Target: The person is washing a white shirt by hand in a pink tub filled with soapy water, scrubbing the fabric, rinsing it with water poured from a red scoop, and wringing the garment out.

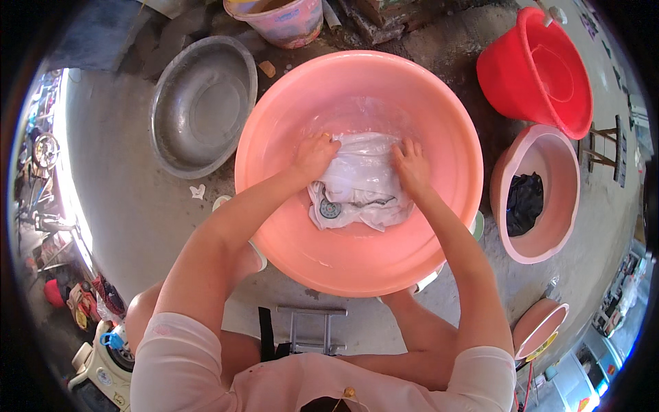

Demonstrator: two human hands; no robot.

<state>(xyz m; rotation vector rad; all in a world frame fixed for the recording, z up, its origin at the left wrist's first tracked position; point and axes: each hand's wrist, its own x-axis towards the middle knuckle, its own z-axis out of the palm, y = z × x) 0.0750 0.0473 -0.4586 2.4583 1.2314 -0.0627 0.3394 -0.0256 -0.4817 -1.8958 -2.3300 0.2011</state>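
Observation:
A wet white cloth garment with a round dark print lies bunched in the large pink plastic basin between my knees. On its upper left edge rests my left hand, a ring on one finger, the fingertips curled onto the cloth. My right hand presses on the garment's upper right side with its fingers slightly spread. Whether either hand pinches the fabric cannot be told. A little water shows in the basin around the cloth.
A grey metal basin stands at the left, a multicoloured bucket beyond. At the right are a red tub and a pink basin holding dark cloth. A smaller pink basin leans at lower right.

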